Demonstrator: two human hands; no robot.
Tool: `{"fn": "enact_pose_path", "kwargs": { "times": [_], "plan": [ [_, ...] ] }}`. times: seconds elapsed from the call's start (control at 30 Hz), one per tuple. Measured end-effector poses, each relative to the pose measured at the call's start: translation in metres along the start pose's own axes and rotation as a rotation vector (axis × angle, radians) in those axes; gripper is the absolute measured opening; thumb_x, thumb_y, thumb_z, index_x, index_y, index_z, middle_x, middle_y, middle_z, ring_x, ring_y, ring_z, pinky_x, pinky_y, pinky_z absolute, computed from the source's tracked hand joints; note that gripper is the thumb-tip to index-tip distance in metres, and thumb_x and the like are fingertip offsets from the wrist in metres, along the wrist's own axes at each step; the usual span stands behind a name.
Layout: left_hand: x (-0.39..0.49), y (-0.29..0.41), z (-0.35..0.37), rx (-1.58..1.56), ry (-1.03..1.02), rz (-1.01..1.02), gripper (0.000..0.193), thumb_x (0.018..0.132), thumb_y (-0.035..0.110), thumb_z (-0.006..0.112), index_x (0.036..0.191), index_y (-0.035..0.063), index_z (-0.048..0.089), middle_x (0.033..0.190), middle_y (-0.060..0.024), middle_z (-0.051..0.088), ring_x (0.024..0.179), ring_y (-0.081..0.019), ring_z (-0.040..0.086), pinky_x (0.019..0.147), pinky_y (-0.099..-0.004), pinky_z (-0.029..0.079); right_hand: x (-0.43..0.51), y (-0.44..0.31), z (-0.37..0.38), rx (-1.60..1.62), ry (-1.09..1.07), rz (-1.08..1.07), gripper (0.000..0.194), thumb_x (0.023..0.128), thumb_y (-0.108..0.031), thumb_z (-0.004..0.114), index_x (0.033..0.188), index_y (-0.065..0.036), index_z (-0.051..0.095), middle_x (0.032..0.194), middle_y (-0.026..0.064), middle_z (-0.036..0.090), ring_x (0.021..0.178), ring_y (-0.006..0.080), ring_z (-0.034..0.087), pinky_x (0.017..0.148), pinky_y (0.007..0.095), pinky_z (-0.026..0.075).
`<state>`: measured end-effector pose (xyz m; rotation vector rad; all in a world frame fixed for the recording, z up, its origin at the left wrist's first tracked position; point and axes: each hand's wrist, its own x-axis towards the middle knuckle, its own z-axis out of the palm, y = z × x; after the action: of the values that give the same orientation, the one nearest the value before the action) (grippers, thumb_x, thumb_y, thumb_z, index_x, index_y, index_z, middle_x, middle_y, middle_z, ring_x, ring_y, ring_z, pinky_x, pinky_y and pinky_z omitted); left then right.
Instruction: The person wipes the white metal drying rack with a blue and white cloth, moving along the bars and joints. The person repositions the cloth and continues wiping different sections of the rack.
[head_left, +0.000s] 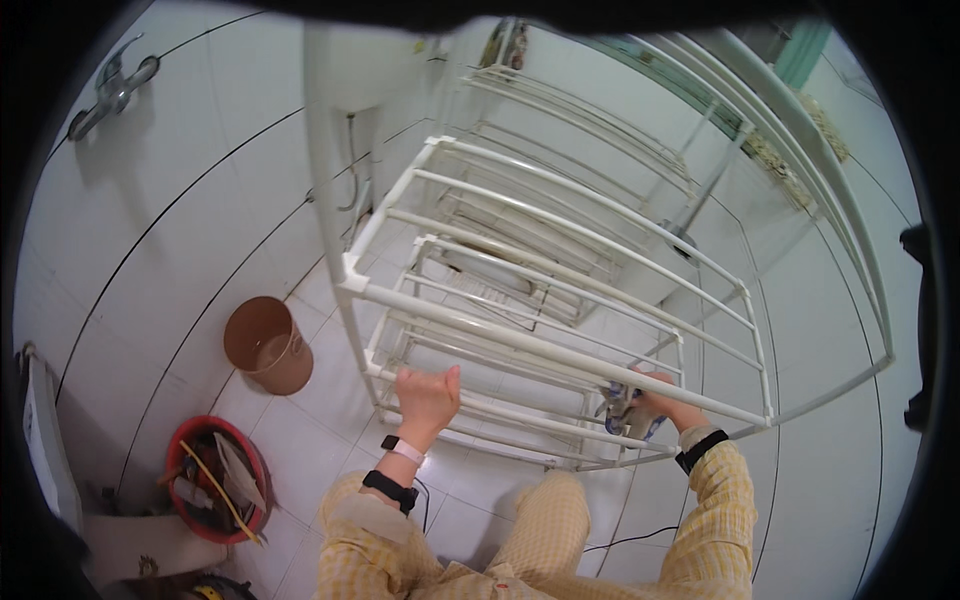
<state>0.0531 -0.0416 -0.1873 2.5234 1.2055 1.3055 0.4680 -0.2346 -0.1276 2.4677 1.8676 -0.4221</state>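
Observation:
Before me stands a white tubular shelf rack (525, 324) with several tiers of rails and white corner joints. My left hand (427, 399) is closed around the front rail of a lower tier, near its left end, thumb pointing up. A crumpled blue, white and grey cloth (626, 411) is in my right hand (660, 397), toward the right end of that tier. The cloth lies against the lower front rail (525, 416). The upper front rail passes across part of my right hand, and some of its fingers are hidden.
On the tiled floor to the left are a brown bucket (268, 346) and a red basin (259, 487) holding mixed items. A wall tap (114, 96) juts out at upper left. A second rack (585, 120) is farther back. A thin black cable (630, 538) crosses the floor.

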Motion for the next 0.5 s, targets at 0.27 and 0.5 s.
{"fn": "enact_pose_path", "kwargs": {
  "times": [0.27, 0.5],
  "plan": [
    [-0.001, -0.002, -0.002, -0.066, 0.027, 0.028, 0.034, 0.082, 0.014, 0.052, 0.048, 0.0084, 0.054, 0.048, -0.0123, 0.052, 0.049, -0.0318, 0.052, 0.058, -0.0444, 0.036, 0.154, -0.280, 0.007, 0.303, 0.082, -0.570, 0.039, 0.080, -0.035, 0.072, 0.107, -0.008, 0.061, 0.096, 0.0178, 0.065, 0.090, 0.0365, 0.061, 0.078, 0.0414, 0.049],
    [-0.007, -0.002, -0.001, -0.026, 0.013, 0.037, 0.031, 0.078, 0.015, 0.054, 0.049, 0.0086, 0.055, 0.049, -0.0109, 0.053, 0.049, -0.0296, 0.052, 0.059, -0.0419, 0.037, 0.218, -0.380, 0.041, 0.739, -0.074, -0.353, 0.051, 0.086, -0.042, 0.064, 0.117, -0.002, 0.061, 0.101, 0.0096, 0.067, 0.091, 0.0228, 0.060, 0.084, 0.0352, 0.046]
  ]
}}
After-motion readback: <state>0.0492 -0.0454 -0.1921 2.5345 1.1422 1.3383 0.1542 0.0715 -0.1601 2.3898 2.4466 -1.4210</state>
